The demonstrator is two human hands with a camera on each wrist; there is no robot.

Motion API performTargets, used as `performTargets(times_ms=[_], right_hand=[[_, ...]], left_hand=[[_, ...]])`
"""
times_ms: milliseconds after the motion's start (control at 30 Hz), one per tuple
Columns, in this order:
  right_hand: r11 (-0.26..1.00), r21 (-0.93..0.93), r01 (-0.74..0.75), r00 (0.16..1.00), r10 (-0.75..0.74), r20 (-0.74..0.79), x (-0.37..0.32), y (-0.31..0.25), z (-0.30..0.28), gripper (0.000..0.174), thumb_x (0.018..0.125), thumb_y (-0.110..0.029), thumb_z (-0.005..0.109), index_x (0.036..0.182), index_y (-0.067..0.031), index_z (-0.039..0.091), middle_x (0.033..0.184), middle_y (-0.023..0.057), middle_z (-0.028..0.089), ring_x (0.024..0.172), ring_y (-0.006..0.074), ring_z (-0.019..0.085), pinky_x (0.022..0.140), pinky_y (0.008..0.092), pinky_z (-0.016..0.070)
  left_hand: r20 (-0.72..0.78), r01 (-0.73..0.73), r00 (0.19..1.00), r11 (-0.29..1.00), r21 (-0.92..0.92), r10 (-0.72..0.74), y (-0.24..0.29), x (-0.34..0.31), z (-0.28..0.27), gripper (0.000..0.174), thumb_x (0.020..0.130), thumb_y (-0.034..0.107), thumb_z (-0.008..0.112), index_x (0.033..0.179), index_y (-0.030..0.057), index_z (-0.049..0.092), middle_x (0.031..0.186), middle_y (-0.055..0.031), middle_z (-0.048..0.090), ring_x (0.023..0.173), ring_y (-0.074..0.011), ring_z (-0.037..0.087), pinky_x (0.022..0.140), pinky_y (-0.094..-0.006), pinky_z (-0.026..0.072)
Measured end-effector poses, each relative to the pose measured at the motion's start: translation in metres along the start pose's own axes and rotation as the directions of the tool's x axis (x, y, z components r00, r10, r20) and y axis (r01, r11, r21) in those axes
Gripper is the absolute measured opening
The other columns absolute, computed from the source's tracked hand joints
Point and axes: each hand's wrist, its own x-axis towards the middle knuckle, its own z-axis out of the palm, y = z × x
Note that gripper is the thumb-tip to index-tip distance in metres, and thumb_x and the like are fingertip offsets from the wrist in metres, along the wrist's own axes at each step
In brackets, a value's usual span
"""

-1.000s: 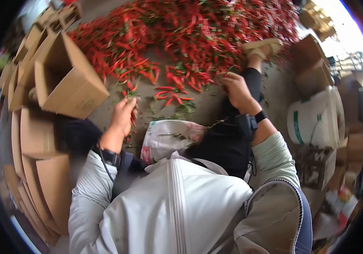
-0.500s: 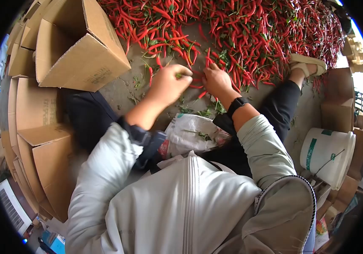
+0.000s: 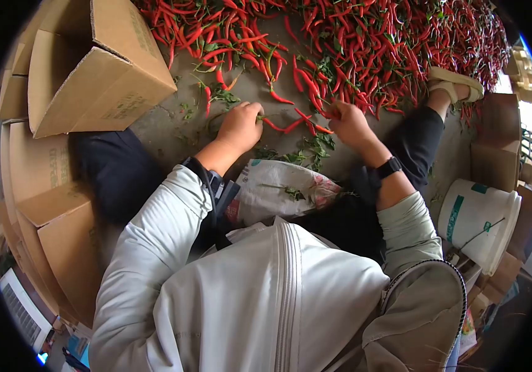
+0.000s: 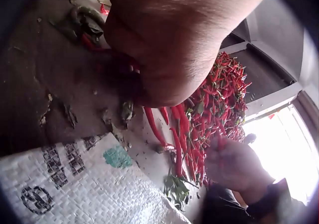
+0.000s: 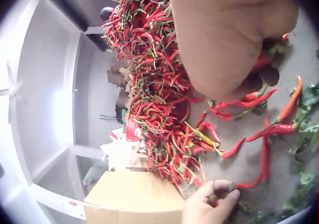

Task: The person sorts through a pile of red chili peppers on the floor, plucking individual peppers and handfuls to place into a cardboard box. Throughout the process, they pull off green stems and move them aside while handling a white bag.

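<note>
A big heap of red chilies [image 3: 353, 43] with green stems covers the concrete floor in front of me. My left hand [image 3: 241, 126] pinches the green stem end of one red chili [image 3: 276, 126] that lies just off the heap. My right hand [image 3: 348, 122] is curled round a few chilies [image 3: 328, 113] at the heap's near edge. The left wrist view is filled by my palm [image 4: 174, 40], with chilies [image 4: 177, 132] under it. Chilies [image 5: 259, 59] also poke out from under my fingers in the right wrist view, where my left hand [image 5: 209, 204] shows below.
An open cardboard box [image 3: 92, 62] lies at the upper left, with flattened cartons [image 3: 49, 204] stacked down the left side. A white woven sack [image 3: 281, 189] rests on my lap. A white bucket [image 3: 480, 220] stands at the right. Green stems and leaves [image 3: 309, 149] litter the floor.
Both hands met at the heap's edge half a second ago. The right hand has since shifted right along the edge; the left has drawn back a little with a chili.
</note>
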Motion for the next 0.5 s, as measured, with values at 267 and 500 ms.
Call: performTargets(times_ms=[267,500], right_hand=[[0.807,-0.568,0.164,0.986,-0.153,0.067,-0.009,-0.012,0.017,0.032,0.064,-0.018,0.062,0.092,-0.0025,0.058,0.095,0.0171,0.057,0.091,0.0321,0.055,0.079,0.0399,0.0455],[0.893,-0.451,-0.017,0.999,0.002,-0.033,-0.019,-0.018,0.003,0.032,0.062,-0.02,0.061,0.087,0.0005,0.057,0.083,0.0194,0.059,0.083,0.0341,0.057,0.074,0.0404,0.0463]], left_hand=[[-0.066,0.094,0.992,0.987,-0.13,-0.103,0.013,-0.018,-0.029,0.018,0.068,0.01,0.063,0.084,0.0032,0.059,0.078,-0.0148,0.06,0.072,-0.0319,0.058,0.064,-0.0385,0.0462],[0.003,0.121,0.993,0.989,0.086,-0.122,0.016,-0.034,-0.034,0.019,0.068,0.015,0.066,0.084,0.0057,0.062,0.085,-0.0138,0.06,0.08,-0.0297,0.058,0.067,-0.0371,0.0466]])
